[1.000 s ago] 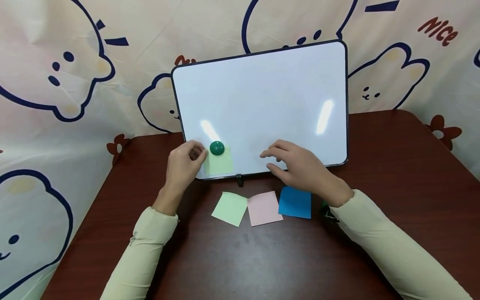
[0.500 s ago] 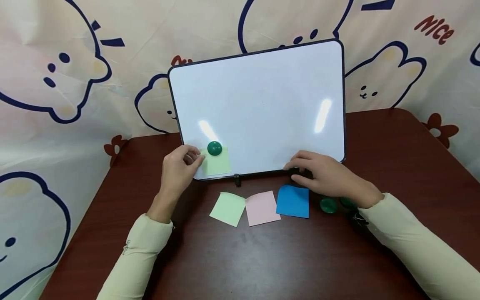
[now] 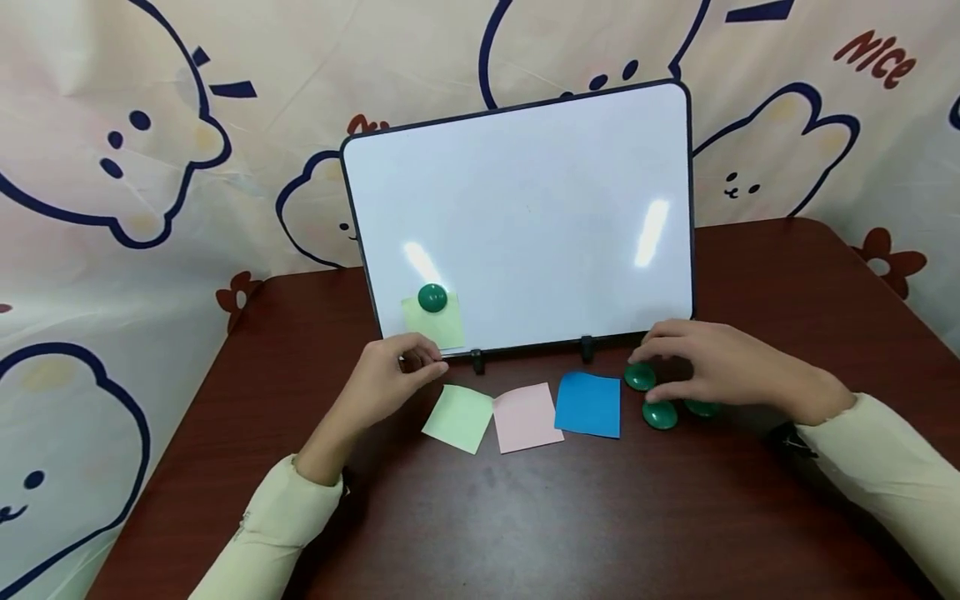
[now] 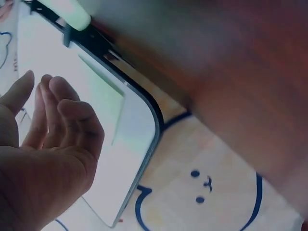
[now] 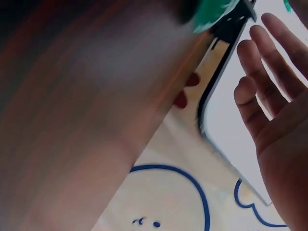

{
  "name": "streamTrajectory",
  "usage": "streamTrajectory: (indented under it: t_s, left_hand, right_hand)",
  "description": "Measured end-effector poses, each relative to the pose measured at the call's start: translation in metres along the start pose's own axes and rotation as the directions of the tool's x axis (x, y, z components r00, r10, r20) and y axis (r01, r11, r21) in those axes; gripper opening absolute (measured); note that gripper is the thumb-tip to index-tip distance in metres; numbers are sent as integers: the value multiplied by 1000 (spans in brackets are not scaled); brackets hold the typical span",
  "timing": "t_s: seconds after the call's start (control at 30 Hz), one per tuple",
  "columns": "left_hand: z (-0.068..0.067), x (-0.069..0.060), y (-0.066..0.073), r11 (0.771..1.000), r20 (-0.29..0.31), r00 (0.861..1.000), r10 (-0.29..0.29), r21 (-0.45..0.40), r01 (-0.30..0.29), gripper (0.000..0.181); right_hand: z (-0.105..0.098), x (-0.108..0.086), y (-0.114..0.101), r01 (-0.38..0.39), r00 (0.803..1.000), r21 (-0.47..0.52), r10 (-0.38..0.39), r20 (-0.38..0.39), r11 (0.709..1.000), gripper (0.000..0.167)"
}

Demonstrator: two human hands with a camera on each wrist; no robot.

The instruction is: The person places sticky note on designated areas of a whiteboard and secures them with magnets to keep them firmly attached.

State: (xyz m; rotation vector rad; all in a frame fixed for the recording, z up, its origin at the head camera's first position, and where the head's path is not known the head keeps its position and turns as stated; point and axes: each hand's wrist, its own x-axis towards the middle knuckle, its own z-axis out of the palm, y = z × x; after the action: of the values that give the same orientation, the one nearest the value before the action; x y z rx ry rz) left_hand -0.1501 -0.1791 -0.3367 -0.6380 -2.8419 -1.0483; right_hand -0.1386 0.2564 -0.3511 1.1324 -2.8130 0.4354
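Three green magnets point(image 3: 660, 417) lie by the right hand point(image 3: 723, 365).

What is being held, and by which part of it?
Nothing appears held: the left grip has no object in it, and the right grip is at the loose green magnets, pinching none.

Brown table point(image 3: 525, 517) with notes point(image 3: 528, 418), green discs point(image 3: 660, 415)
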Motion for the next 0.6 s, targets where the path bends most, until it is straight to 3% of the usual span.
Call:
streamTrajectory:
  t_s: [0.23,0.37,0.6]
  left_hand:
    - [2,-7,-2,1000,144,990,-10,-11,11,11]
    - [5,-7,-5,1000,184,983,15,19,-19,14]
    - [6,-6,-3,995,260,965,37,79,-60,22]
  right_hand:
    - [-4,-19,16,-68,995,81,62,74,994,55]
    - [-7,-24,22,-121,983,107,104,154,987,59]
    - [-8,-28,25,-115,972,102,91,215,988,54]
